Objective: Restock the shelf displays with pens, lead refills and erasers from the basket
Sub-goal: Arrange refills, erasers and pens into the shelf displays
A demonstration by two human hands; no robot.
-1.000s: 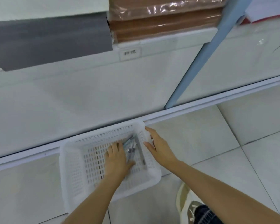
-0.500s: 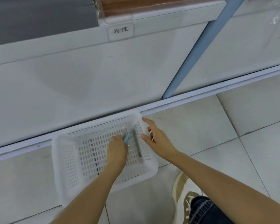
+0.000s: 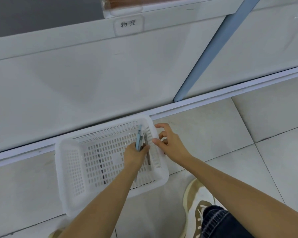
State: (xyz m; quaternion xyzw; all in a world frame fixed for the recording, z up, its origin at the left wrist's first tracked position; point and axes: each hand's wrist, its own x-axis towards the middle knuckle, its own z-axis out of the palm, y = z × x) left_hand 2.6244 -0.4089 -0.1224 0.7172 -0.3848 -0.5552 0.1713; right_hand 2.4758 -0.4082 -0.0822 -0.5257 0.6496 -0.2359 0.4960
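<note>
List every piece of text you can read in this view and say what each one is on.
"物理": handwritten on the label holder on the shelf edge.
Any marking on the pens gripped by the left hand is too small to read.
No text shows on the basket.

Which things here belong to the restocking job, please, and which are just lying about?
Job: basket, pens gripped by the left hand, dark pen lying in it, right hand by its rim.
Just there: shelf label, blue post, shoe.
</note>
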